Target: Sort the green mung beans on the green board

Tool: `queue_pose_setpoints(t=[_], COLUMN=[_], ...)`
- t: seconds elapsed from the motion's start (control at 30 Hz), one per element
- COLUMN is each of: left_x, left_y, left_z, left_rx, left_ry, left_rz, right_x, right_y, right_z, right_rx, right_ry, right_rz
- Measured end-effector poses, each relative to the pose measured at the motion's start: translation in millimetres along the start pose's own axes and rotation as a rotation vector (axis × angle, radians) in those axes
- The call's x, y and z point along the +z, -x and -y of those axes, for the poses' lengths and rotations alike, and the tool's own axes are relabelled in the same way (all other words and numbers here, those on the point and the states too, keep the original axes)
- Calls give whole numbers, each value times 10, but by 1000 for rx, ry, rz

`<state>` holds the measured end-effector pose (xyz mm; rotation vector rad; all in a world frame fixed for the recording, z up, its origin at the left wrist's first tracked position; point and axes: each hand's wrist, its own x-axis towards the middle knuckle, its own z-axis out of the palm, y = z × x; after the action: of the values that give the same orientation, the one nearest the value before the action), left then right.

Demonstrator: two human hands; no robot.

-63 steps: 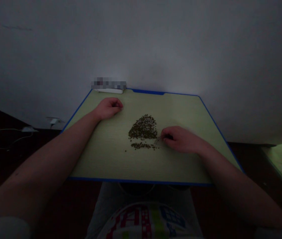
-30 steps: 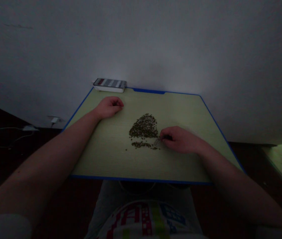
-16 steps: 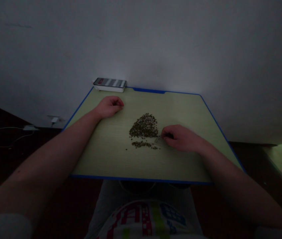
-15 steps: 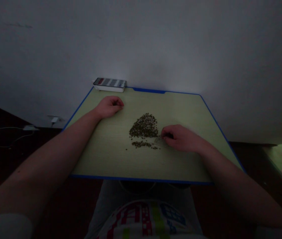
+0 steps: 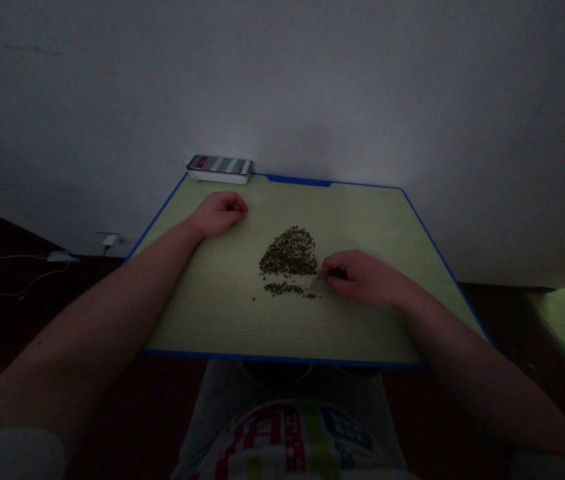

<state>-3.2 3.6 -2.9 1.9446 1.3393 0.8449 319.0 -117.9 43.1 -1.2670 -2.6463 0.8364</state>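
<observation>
Small dark green-brown grains lie in a heap [image 5: 290, 252] on the pale table, some of them in a narrow row [image 5: 283, 289] on the near side. My right hand [image 5: 355, 275] rests at the heap's right edge, closed in a pinch. From its fingertips a thin greyish piece with fine curved lines [image 5: 316, 282] sticks out toward the row; its kind is too dim to make out. To the left, apart from the grains, my left hand [image 5: 220, 212] lies on the table with fingers loosely curled in, and nothing shows in them.
The table [image 5: 272, 330] has a blue rim and stands against a grey wall [image 5: 362, 93]. At its back left corner a phone [image 5: 220, 165] lies on a white box [image 5: 217, 177]. A plug [image 5: 109, 240] with white cables is at the wall on the left.
The thin piece in my right hand has shifted and turned slightly beside the row of grains. My left hand stays in place.
</observation>
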Motion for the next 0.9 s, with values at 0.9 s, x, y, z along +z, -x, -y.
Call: queue_pose_setpoints(t=[0.9], left_x=[4], left_y=[-1], left_z=[7], left_rx=[2], left_ry=[23], left_rz=[5], right_x=[11], right_y=[-10], right_z=[25], right_rx=[-51], right_ry=[-6], right_rz=[40])
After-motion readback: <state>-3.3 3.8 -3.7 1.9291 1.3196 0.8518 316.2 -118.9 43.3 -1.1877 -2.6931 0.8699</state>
